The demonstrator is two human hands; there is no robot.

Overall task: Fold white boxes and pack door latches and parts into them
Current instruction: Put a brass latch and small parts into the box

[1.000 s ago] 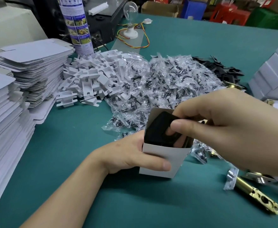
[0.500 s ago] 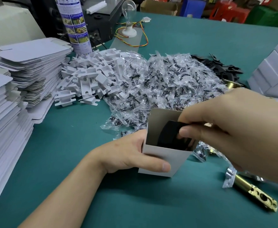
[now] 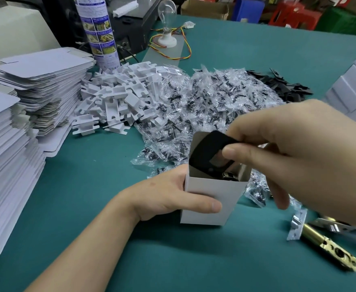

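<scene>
Head view: teal table (image 3: 257, 60) (clear packets (image 3: 215, 98) heaped), red stools (image 3: 295, 15) behind.

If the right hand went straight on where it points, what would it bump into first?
Likely the open white box: the right hand pinches a black plate at its mouth; depth is unclear.

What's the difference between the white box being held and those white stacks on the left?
The white box stands upright, folded into shape with its top open; the stacked sheets lie flat, unfolded. The box is one, gripped by the left hand; the sheets are many, piled and untouched. A black plate, pinched by the right hand, sits at the box's mouth; the sheets hold nothing. Both are white card.
</scene>
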